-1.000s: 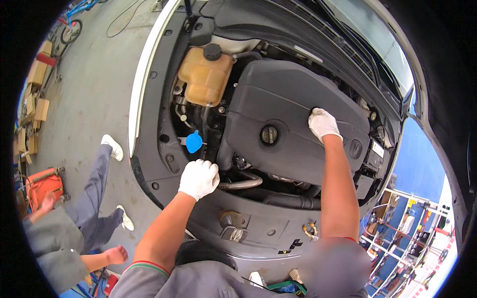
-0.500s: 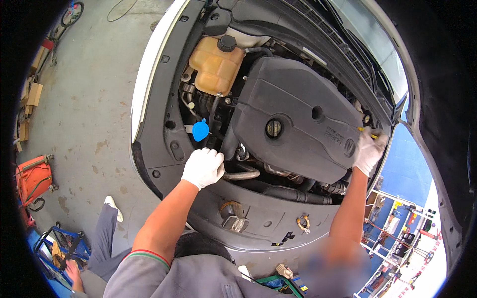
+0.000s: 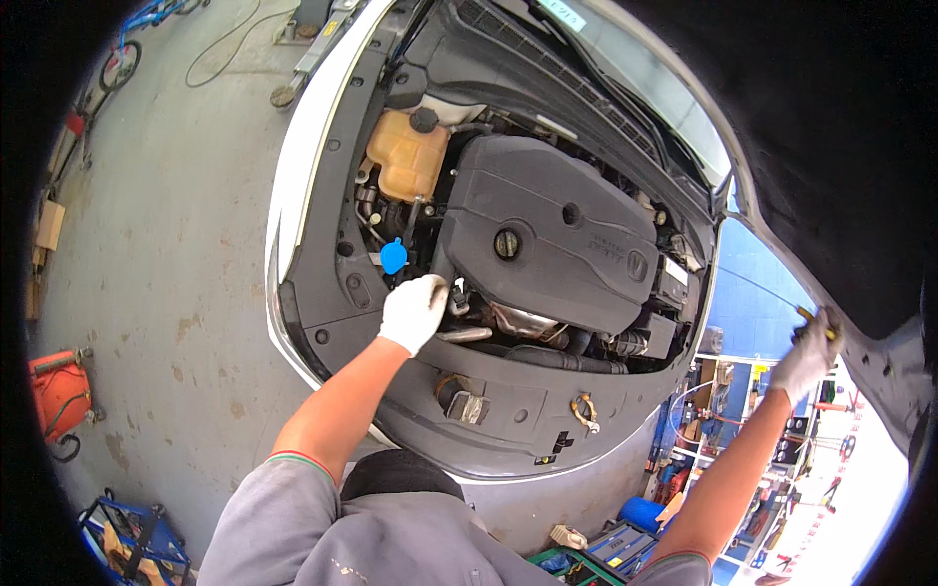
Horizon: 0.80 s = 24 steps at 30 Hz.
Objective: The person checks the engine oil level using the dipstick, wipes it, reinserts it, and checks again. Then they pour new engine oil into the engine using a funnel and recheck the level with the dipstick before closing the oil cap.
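Note:
My left hand (image 3: 413,314), in a white glove, is closed at the inner edge of the front panel (image 3: 337,308), beside the blue washer-fluid cap (image 3: 394,257). Its fingertips are hidden, and I cannot tell if they grip anything. Out to the right, past the car's edge, my gloved right hand (image 3: 803,359) is closed on a screwdriver (image 3: 805,313). Yellow and dark handle parts show at the fist, and its long thin shaft points left toward the engine bay. The dark engine cover (image 3: 547,230) with its oil filler cap (image 3: 506,244) lies between my hands.
An amber coolant tank (image 3: 408,156) stands at the engine bay's far left. The raised hood (image 3: 782,127) hangs over the right side. Tool shelving (image 3: 723,391) is behind my right arm. An orange machine (image 3: 61,396) and a blue cart (image 3: 132,537) stand on the left floor.
My right hand has moved right, away from the engine cover, with the screwdriver. The left hand stays near the blue cap. The view has shifted, and another person's leg and hand have left the lower left.

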Tool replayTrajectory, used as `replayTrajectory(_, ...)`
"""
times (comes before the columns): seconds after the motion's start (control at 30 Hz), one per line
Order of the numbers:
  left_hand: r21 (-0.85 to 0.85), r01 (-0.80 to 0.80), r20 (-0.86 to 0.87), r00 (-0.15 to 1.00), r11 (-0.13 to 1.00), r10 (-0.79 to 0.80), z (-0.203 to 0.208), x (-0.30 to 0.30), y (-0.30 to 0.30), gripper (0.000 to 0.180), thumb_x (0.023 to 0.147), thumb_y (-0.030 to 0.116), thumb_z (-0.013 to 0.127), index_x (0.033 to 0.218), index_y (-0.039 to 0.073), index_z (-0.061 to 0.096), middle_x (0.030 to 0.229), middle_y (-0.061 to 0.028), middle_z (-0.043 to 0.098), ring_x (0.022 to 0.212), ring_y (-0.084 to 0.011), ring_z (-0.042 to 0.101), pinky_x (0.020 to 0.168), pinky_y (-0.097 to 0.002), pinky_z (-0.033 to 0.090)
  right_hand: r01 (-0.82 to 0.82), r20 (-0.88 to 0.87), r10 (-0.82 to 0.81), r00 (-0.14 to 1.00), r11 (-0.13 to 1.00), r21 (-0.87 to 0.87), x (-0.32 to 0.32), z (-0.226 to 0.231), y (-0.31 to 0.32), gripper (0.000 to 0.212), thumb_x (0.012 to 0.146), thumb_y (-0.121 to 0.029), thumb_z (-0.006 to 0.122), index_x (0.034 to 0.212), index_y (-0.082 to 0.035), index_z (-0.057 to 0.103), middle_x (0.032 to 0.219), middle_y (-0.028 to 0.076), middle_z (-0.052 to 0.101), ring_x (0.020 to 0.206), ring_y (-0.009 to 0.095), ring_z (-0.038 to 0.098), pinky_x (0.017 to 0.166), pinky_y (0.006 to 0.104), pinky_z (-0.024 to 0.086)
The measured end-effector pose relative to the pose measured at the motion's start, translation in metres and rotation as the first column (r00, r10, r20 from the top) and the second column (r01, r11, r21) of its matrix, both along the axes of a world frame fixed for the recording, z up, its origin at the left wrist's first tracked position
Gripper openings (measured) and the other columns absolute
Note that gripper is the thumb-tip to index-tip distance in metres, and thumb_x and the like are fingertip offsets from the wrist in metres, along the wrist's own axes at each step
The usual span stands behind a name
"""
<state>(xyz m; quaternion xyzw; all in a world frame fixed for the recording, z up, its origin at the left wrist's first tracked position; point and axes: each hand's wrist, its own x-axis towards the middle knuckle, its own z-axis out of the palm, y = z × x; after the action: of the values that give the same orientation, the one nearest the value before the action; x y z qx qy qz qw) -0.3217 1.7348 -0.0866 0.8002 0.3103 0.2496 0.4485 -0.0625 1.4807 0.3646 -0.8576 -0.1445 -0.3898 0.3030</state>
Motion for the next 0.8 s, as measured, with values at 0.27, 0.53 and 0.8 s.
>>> replayTrajectory(0.27,-0.801,0.531,0.457,0.841,0.277,-0.291,0.182,-0.014,-0.092,0.041,0.106,0.033,0.065,0.136,0.006,0.066,0.083,0.0027,0.059,0.07,-0.0051,0.051,0.061,-0.0214,0.044,0.546,0.505,-0.302,0.808,0.706,-0.451,-0.15,0.091,-0.189,0.043,0.103,-0.004,0.056,0.146,-0.006,0.06,0.15,0.017,0.057,0.13,0.031,0.06,0.107,0.0385,0.051)
replayTrajectory(0.53,-0.682,0.678,0.689,0.722,0.274,-0.069,0.239,-0.194,-0.099,0.077,0.107,0.035,0.056,0.162,-0.008,0.024,0.086,-0.0013,0.06,0.071,-0.0061,0.053,0.062,-0.0196,0.045,-0.235,0.107,0.218,0.97,0.952,0.197,-0.256,-0.012,-0.239,0.046,0.1,-0.006,0.064,0.145,0.002,0.056,0.147,0.023,0.058,0.13,0.027,0.061,0.108,0.0389,0.052)
replayTrajectory(0.8,-0.901,0.231,0.397,0.781,0.369,0.482,0.263,-0.399,-0.132,0.053,0.113,0.045,0.045,0.131,-0.002,0.06,0.091,-0.0081,0.068,0.069,-0.0113,0.059,0.061,-0.0249,0.049,-0.163,-0.074,0.787,0.613,0.217,0.963,-0.288,-0.096,-0.185,0.018,0.093,-0.021,0.064,0.103,-0.007,0.069,0.088,0.004,0.064,0.086,0.022,0.063,0.079,0.0385,0.051)
